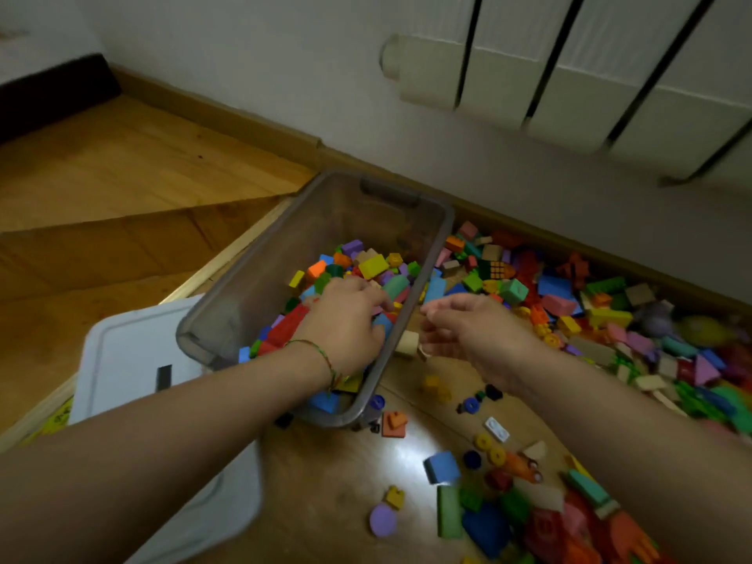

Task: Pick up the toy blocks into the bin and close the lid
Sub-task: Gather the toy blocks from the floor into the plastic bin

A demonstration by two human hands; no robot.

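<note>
your left hand [346, 319] lies palm-down on the multicoloured toy blocks [372, 265] in the translucent grey plastic bin [285, 246]; grip unclear. your right hand [468, 325], fingers loose and empty, hovers beside its rim. flat white plastic lid [122, 352] lies left of it.

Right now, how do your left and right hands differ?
The left hand is inside the bin, palm down on the blocks. The right hand hangs outside it, fingers loosely spread. Only the left one wears a bracelet. Both sit close to the bin's long rim.
</note>
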